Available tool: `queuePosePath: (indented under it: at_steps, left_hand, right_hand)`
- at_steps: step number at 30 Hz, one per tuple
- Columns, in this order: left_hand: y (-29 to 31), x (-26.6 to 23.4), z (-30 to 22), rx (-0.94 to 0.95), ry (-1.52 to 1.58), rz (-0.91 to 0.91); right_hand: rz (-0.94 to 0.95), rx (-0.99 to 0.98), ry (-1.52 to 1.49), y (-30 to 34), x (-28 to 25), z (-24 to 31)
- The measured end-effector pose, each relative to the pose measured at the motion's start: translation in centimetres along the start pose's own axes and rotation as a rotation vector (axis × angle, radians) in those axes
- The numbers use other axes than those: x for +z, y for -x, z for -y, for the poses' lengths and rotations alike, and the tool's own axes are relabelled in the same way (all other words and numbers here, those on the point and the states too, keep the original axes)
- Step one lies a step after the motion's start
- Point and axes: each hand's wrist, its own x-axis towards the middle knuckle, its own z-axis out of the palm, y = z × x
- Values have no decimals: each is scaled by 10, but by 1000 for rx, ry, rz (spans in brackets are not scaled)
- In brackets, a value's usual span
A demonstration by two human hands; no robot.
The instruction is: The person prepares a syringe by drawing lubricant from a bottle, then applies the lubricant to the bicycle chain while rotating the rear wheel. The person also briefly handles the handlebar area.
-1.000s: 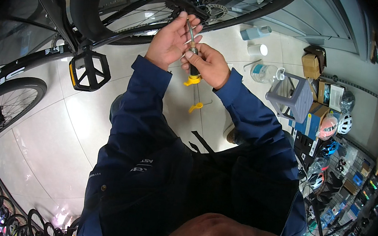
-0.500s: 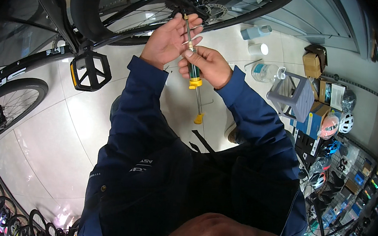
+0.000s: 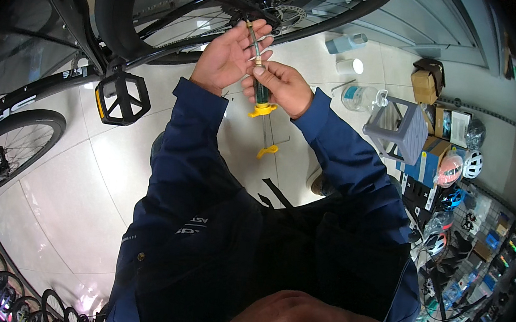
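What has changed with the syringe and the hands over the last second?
The yellow plunger handle has been drawn further down out of the green syringe with the yellow flange. The right hand still grips the barrel and the left hand still steadies the tip by the bicycle wheel.

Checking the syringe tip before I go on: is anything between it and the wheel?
Nothing visible. The syringe sits in the right hand, its tip up at the wheel. The left hand fingers hold the tip from the side, not across it.

Single head-worn fisheye view, steeply downward, close over raised hands [image 3: 254,67] beneath a bicycle wheel [image 3: 223,8].
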Motion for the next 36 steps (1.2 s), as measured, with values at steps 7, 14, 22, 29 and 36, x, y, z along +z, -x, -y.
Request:
queuePosePath:
  at_steps: [7,14,22,29,36]
  left_hand:
    - [-11,-9,7,45,-75,-122]
    - [-7,-10,3,-11,52,78]
    - [-7,-3,5,49,-70,-59]
    - [-7,3,3,36,-64,-164]
    - [-9,4,5,39,-60,-189]
  right_hand:
    - [11,-45,75,2,8,-2]
    - [82,58,-55,6,3,2]
    - [22,-9,91,5,0,2]
    - [-21,-45,199,8,-3,-1]
    - [-5,-125,270,10,-5,-10]
